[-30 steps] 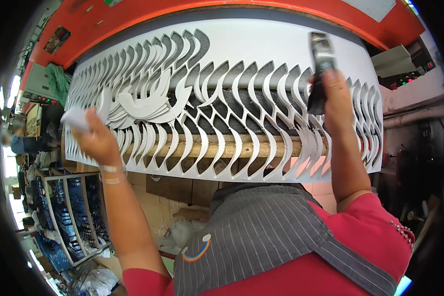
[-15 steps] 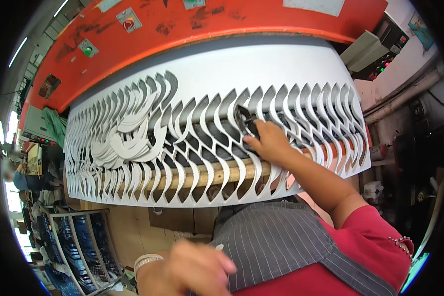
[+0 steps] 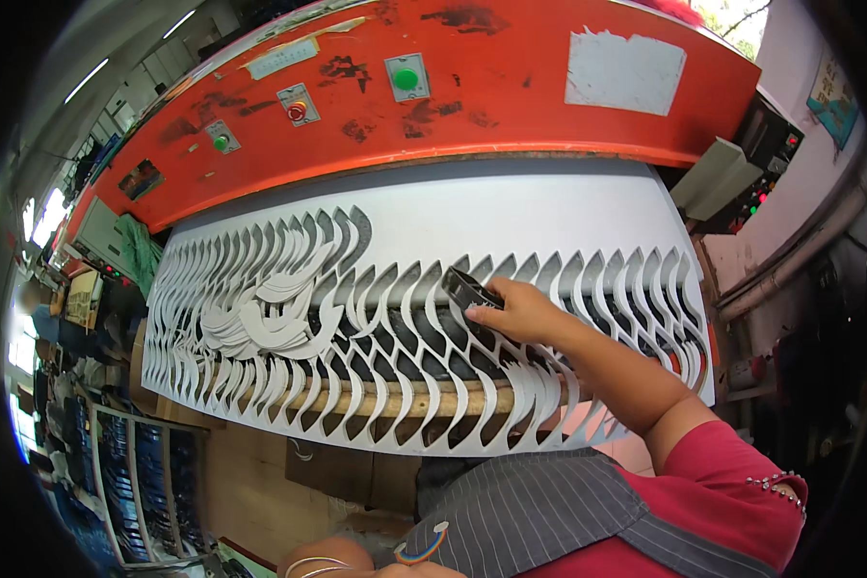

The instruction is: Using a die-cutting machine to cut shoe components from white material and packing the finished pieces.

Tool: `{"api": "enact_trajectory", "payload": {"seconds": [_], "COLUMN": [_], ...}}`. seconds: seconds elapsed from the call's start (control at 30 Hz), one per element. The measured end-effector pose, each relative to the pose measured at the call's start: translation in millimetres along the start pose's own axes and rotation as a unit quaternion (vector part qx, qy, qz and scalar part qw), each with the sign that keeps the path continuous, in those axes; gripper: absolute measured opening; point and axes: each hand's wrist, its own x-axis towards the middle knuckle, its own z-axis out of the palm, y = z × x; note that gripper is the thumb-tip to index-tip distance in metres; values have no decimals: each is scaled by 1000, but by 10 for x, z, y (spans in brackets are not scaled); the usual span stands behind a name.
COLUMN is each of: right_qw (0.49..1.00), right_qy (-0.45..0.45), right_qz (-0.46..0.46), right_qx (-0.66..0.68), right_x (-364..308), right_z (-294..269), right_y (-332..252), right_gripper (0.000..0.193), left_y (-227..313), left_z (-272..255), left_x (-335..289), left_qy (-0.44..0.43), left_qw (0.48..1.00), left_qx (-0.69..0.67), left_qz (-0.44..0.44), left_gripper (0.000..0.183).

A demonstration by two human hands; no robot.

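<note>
Here the fingers [image 3: 491,310] of the right hand [image 3: 515,310] wrap tight around a small dark cutting die [image 3: 465,286], holding it tilted against the white sheet [image 3: 511,217], at the upper edge of the rows of curved cut-outs. The sheet lies across the surface of a big orange press [image 3: 511,87], whose front carries a green button [image 3: 407,78] and smaller switches. To the left, loose cut pieces [image 3: 260,323] lie heaped on the sheet. The left hand [image 3: 395,570] is down at the bottom edge, mostly out of view, so I cannot tell how its fingers stand; it touches nothing I can see. I judge the step to be placing the die for another cut. The following move seems to call for setting it flat, close beside the last hole, on uncut sheet.
</note>
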Motion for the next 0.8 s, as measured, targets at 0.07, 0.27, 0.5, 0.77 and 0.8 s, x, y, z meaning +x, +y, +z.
{"api": "enact_trajectory", "payload": {"seconds": [0.07,0.27,0.5,0.77,0.8], "right_qw": [998,933,833,851,898], "right_qy": [4,-82,-53,-5,28], "right_qz": [-68,-265,-392,-365,-294], "right_qx": [-1,-230,-387,-378,-327], "right_x": [192,1376,2335,2424,2413], "right_z": [-73,40,503,662,700], "right_y": [-147,-271,-596,-403,-334], "right_gripper": [54,34,16,47,57], "left_y": [29,-366,-1507,-2635,-2687], "left_z": [-125,-1056,-2544,-3103,-3124], "left_x": [-2,-380,-1029,-1146,-1164], "left_qy": [-10,127,220,152,157], "left_qw": [1000,972,780,698,702], "left_qx": [-15,183,502,575,569], "left_qz": [6,-76,-302,-398,-399], "left_gripper": [54,31,42,49,49]}}
